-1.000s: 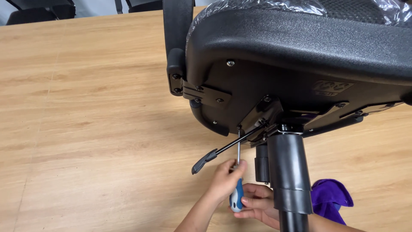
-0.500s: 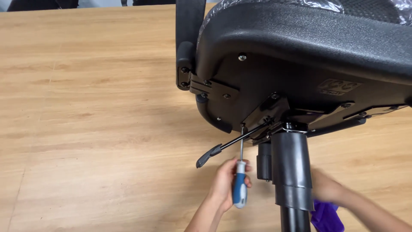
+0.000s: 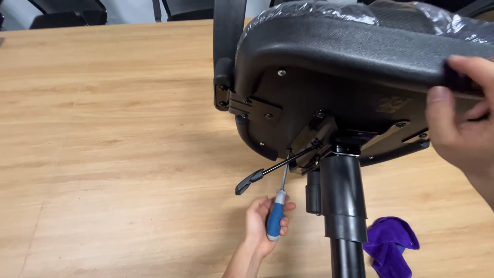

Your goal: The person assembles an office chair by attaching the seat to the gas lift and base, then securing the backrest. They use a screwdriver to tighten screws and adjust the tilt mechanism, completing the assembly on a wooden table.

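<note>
Left hand (image 3: 260,226) at the near edge, closed around the blue-and-white handle of a screwdriver (image 3: 277,216). Shaft rising up and slightly right, tip set against the metal plate (image 3: 309,141) under the seat (image 3: 329,56), close to a black lever (image 3: 272,170). Lever sticking out to the left and near from that plate, its flat paddle end just above the left hand, apart from it. Right hand (image 3: 460,116) at the right edge, fingers curled over the rim of the seat, thumb on the underside, gripping it. Seat tipped on its side on the worktop (image 3: 103,128), black underside facing the camera, clear plastic wrap over the cushion on the far side. Black column (image 3: 342,206) running from the plate toward the near edge, just right of the screwdriver. Armrest bracket (image 3: 229,56) bolted on at the seat's left. Purple cloth (image 3: 391,247) crumpled on the worktop, near right, beside the column. Dark chairs (image 3: 67,13) beyond the far edge of the worktop.
</note>
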